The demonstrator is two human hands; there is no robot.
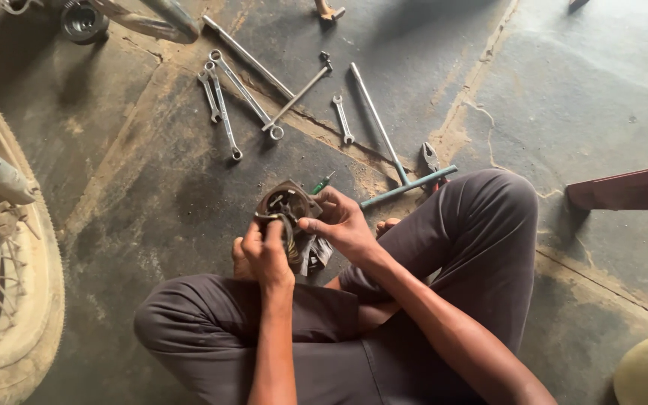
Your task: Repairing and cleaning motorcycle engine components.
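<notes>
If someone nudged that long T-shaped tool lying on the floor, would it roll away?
Probably not far. The T-shaped tool has a crossbar lying flat on the rough concrete floor, which should stop any rolling. It looks like solid metal, so likely stiff and fairly heavy, more apt to scrape and pivot.

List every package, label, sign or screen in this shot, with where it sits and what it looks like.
None: no package, label, sign or screen shows.
Only bare things are there: the round, rusty brown metal part held in both hands, left hand and right hand.
Silver steel spanners lie on the stained concrete floor.
</notes>
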